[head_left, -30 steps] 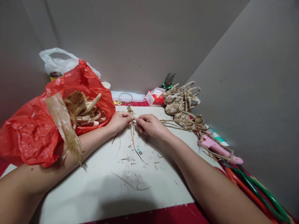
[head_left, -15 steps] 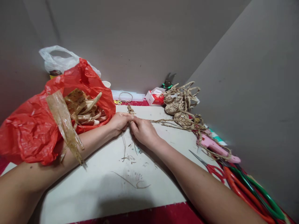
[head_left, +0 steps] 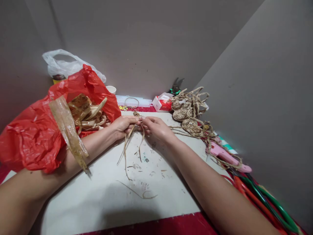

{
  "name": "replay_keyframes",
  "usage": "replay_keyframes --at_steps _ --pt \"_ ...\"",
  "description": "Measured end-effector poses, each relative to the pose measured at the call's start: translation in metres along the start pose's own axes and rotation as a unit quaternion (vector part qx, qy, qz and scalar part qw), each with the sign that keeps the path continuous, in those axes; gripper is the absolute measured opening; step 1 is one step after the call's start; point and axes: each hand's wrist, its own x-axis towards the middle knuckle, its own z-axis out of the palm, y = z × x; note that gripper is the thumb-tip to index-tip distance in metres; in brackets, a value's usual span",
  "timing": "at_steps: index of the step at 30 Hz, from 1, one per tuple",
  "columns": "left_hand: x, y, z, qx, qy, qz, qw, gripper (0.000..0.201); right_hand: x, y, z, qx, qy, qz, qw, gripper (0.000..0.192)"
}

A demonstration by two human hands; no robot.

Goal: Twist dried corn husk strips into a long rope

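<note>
Both hands, left hand [head_left: 123, 125] and right hand [head_left: 156, 128], pinch the dried straw strands [head_left: 129, 143] at 12 o'clock on the worktop [head_left: 102, 195]. They look light, brittle, so best gripped near the knot.

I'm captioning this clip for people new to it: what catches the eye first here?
The big red plastic bag of dried leaf strips at the left edge stands out first. At the middle of the white board, the left hand and right hand pinch thin straw strands. A heap of braided rope lies right.
</note>
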Motion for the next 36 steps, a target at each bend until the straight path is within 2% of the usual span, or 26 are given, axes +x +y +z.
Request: replay_keyframes --at_steps 3,6,12,13,15,19,22,25,31,34,36 --pt "0.0 -0.002 0.001 0.013 -0.015 0.002 1.0 0.01 0.001 0.004 0.004 0.076 -0.074 0.071 0.992 0.026" --pt "0.0 -0.005 0.002 0.026 -0.001 0.009 1.0 0.004 -0.001 0.001 0.002 0.078 -0.094 0.097 0.988 0.026" --pt "-0.001 -0.007 0.005 0.04 0.016 0.035 0.998 0.003 0.0 0.004 0.006 -0.049 0.029 0.036 0.998 0.026" --pt "-0.001 -0.008 0.005 0.042 0.016 0.036 0.998 0.004 0.001 0.006 0.006 -0.055 0.02 0.036 0.998 0.028" --pt "0.0 -0.009 0.004 0.045 0.012 0.034 0.998 0.003 0.003 0.008 0.004 -0.029 -0.041 0.053 0.997 0.031" --pt "0.003 -0.013 0.001 0.041 0.013 0.046 0.998 0.007 0.005 0.008 -0.005 0.105 -0.149 0.121 0.976 0.027" --pt "0.005 -0.016 0.0 0.047 0.023 0.063 0.997 0.012 0.007 0.008 -0.009 0.177 -0.188 0.177 0.95 0.027" --pt "0.004 -0.017 0.0 0.063 0.01 0.079 0.995 0.009 0.008 0.008 -0.009 0.21 -0.204 0.204 0.934 0.031" --pt "0.001 -0.013 0.002 0.136 -0.011 0.086 0.987 0.016 0.008 0.009 -0.006 0.199 -0.168 0.176 0.949 0.027" --pt "-0.001 -0.009 0.003 0.188 -0.013 0.09 0.978 0.021 0.005 0.008 -0.002 0.17 -0.109 0.148 0.968 0.025" --pt "-0.003 -0.004 0.004 0.249 -0.008 0.114 0.962 0.021 0.002 0.008 0.003 0.149 -0.066 0.13 0.978 0.02"
